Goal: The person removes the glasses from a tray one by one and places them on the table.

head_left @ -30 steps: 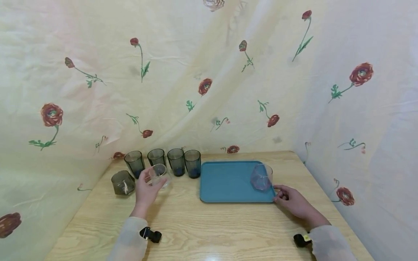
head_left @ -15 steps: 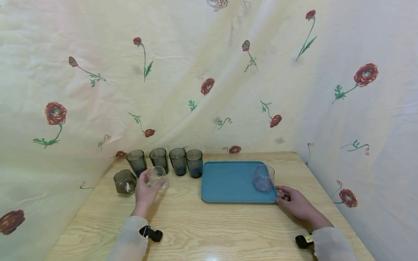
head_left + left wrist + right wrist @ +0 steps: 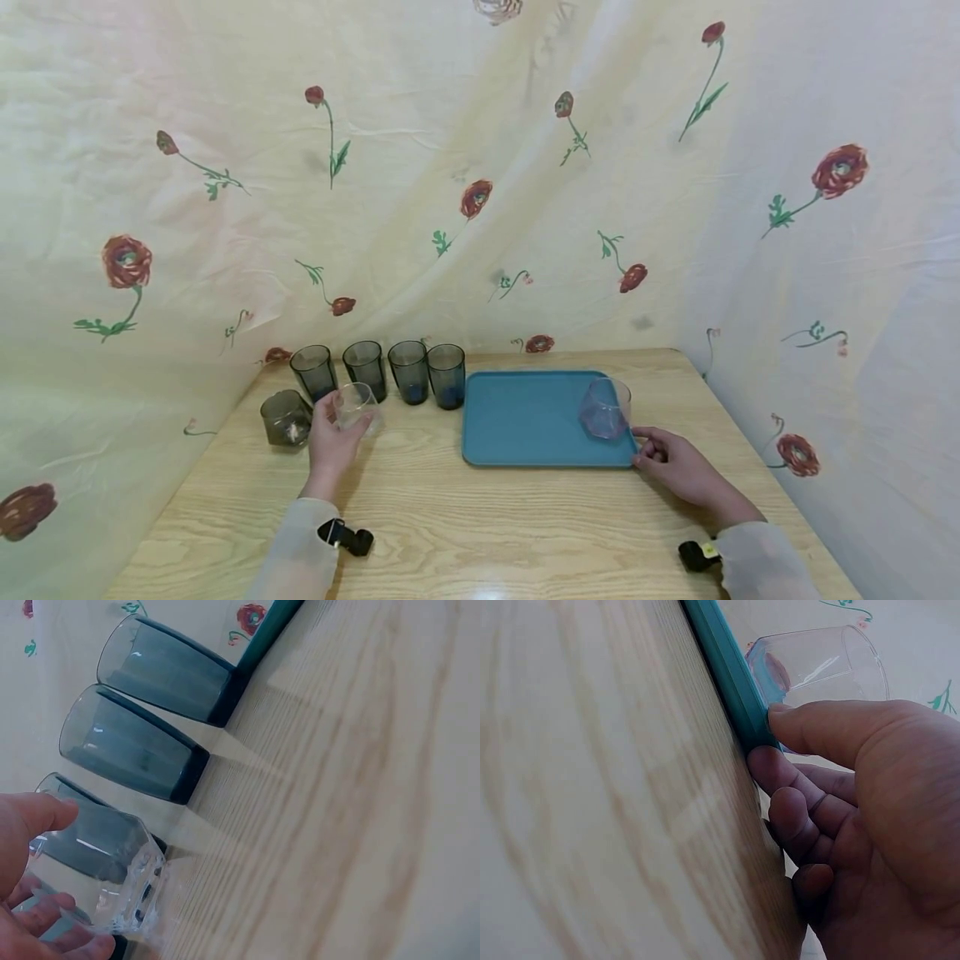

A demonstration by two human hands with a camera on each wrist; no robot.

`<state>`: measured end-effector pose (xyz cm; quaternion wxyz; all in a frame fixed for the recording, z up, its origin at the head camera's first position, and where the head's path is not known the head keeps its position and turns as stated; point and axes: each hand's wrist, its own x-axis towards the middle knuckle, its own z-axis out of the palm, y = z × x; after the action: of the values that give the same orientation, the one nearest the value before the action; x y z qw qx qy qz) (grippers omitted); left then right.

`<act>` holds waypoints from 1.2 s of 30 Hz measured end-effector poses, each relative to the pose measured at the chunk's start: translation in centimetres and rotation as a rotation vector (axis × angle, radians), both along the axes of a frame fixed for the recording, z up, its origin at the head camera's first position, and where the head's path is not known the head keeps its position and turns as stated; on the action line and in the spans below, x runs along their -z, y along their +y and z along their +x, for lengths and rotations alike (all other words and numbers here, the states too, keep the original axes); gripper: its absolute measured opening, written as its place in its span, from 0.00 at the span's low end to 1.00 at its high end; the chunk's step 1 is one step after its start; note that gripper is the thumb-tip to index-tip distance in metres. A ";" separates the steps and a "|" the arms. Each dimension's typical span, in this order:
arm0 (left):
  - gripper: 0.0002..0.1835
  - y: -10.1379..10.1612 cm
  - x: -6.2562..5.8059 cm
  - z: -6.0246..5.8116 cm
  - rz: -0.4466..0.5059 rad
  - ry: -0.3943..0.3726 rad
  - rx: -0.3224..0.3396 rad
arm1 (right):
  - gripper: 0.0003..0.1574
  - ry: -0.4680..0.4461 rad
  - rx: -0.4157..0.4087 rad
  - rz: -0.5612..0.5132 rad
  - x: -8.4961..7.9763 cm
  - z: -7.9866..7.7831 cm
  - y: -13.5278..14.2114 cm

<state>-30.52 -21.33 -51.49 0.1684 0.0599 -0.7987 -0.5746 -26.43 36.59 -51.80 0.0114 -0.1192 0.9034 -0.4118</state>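
Observation:
In the head view my left hand [image 3: 333, 437] holds a clear drinking glass [image 3: 358, 406] between thumb and fingers, in front of the dark tumblers. Seen from the left wrist, the glass [image 3: 135, 885] has a faceted base close to the tabletop; whether they touch I cannot tell. My right hand [image 3: 678, 468] pinches the near right corner of a blue tray [image 3: 525, 417]. The right wrist view shows the thumb on the rim of the tray [image 3: 731, 682] and the index finger under it. A pinkish clear glass [image 3: 605, 408] stands upright on the tray's right side.
Several smoky grey tumblers [image 3: 408, 371] stand upright in a row at the back left. A short grey faceted glass [image 3: 285, 421] sits tilted left of my left hand. A flowered cloth [image 3: 420, 167] hangs behind the wooden table [image 3: 480, 517].
My left hand has shifted slightly left with the clear glass in the last half second. The right hand and tray stay in place; the head view moved a little earlier.

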 end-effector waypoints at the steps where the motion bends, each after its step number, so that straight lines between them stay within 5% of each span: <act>1: 0.42 0.0 0.0 0.0 0.001 0.000 -0.004 | 0.36 -0.001 -0.001 -0.001 0.0 0.0 0.0; 31: 0.45 -0.3 -0.1 0.0 -0.023 -0.032 -0.023 | 0.36 0.001 0.009 0.004 0.0 0.1 -0.3; 36: 0.50 0.2 -0.8 0.0 -0.057 0.022 -0.056 | 0.36 0.002 0.012 0.007 0.0 0.2 -0.3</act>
<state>-30.47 -21.17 -50.72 0.1947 0.0711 -0.8108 -0.5474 -26.21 36.24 -51.76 0.0084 -0.1141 0.9055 -0.4086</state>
